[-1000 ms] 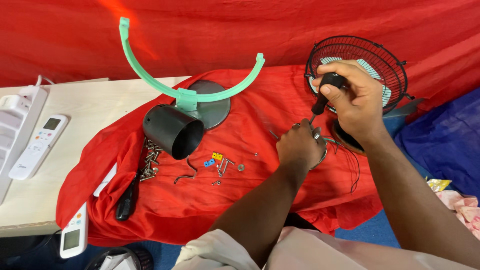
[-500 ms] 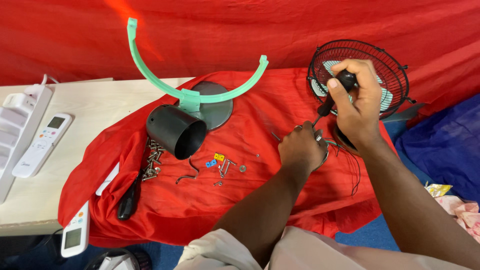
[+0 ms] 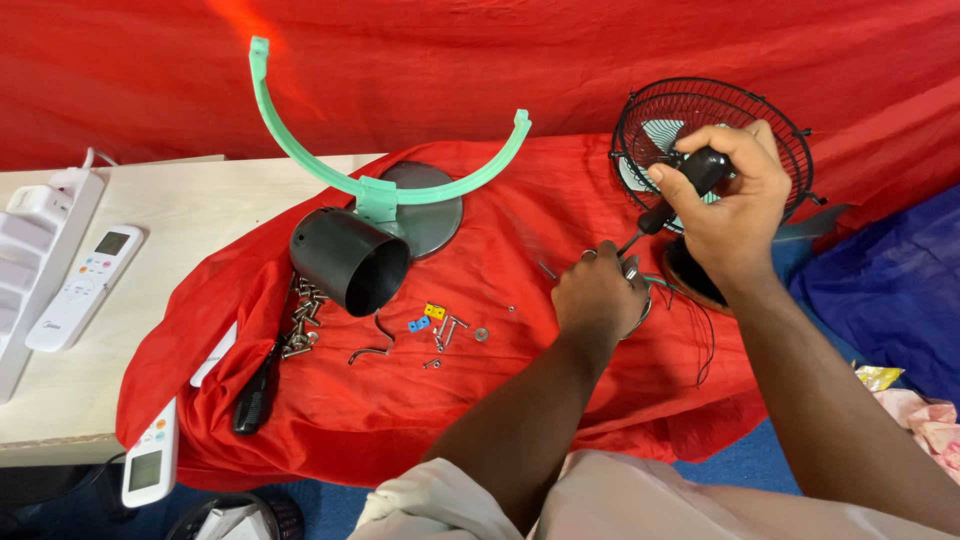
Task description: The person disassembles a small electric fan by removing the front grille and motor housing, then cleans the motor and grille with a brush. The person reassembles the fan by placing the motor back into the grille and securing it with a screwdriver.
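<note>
We are gripping the screwdriver (image 3: 680,190) tightly in our right hand (image 3: 735,215), tip angled down toward the small metal part (image 3: 628,272) our closed left hand (image 3: 598,292) is steadying just below, beside the fan cage (image 3: 790,150).

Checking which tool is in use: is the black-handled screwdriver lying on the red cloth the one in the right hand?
No, the right hand grips another screwdriver; that one lies untouched on the red cloth.

We record a red cloth (image 3: 560,230) over a cream tabletop (image 3: 190,215). At ten o'clock, a mint-green bracket (image 3: 372,190); centre-left, a black cylinder (image 3: 350,262); at two o'clock, a black wire-grid fan guard (image 3: 700,110); white remotes (image 3: 85,285) at nine.
</note>
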